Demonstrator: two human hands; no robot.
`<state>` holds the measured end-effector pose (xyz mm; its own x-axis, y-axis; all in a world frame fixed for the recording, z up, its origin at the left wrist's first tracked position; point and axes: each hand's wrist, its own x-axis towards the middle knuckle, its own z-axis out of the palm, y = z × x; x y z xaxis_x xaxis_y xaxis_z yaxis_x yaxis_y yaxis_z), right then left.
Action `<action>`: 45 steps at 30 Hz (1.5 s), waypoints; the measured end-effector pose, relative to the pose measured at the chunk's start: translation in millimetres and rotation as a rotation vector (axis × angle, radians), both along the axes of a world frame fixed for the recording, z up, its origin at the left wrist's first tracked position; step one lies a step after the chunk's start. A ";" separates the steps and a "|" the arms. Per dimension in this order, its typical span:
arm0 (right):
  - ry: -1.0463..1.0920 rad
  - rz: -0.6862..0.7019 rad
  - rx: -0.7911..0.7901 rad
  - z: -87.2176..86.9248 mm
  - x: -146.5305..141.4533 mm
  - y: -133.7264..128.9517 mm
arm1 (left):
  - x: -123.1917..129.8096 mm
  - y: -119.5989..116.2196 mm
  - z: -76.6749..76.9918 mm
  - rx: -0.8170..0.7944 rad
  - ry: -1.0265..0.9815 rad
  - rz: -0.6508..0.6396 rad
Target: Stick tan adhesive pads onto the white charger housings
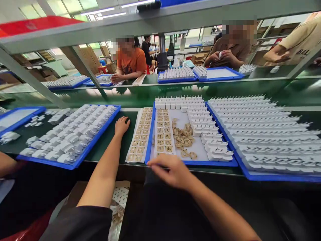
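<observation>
My left hand [122, 126] rests on the green bench between a blue tray of white parts [72, 134] and a sheet of tan stickers [141, 135]. Its fingers are apart and nothing shows in them. Near the front edge of the middle blue tray [210, 163] is my right hand [170, 170], fingers stretched out, holding nothing visible. Inside that tray lie a second sticker sheet [164, 132], a loose heap of tan pieces [184, 136] and rows of white parts with thin tips [203, 125].
A large tray of white parts [265, 134] stands at the right. At the far left are another blue tray [20, 115] and a neighbour's arm [7, 164]. A metal rail [125, 28] crosses above; several people sit beyond the green belt [130, 95].
</observation>
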<state>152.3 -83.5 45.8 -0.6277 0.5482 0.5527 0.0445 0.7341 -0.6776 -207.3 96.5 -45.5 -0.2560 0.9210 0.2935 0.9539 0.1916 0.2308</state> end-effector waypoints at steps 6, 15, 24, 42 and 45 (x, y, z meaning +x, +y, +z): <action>-0.239 -0.479 0.062 -30.1 42.3 71.8 | -8.0 -3.1 0.7 0.010 -0.106 -0.001; -0.371 -0.154 0.171 -35.4 39.3 69.6 | 15.5 -20.7 26.9 0.156 -0.253 -0.040; -0.509 -0.278 0.105 -44.3 37.2 74.4 | 144.5 -43.9 97.9 -0.252 -0.175 -1.144; -0.678 -0.306 0.163 -35.0 30.7 71.8 | 157.1 -45.3 63.8 -0.397 0.018 -1.184; -0.715 -0.321 0.176 -31.7 26.7 71.6 | 157.3 -45.5 64.4 -0.400 0.020 -1.184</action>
<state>179.0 -11.9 14.1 -0.6890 0.7043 0.1712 0.6510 0.7051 -0.2811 -50.0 51.0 18.9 0.7915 0.6076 -0.0653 0.5906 -0.7330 0.3375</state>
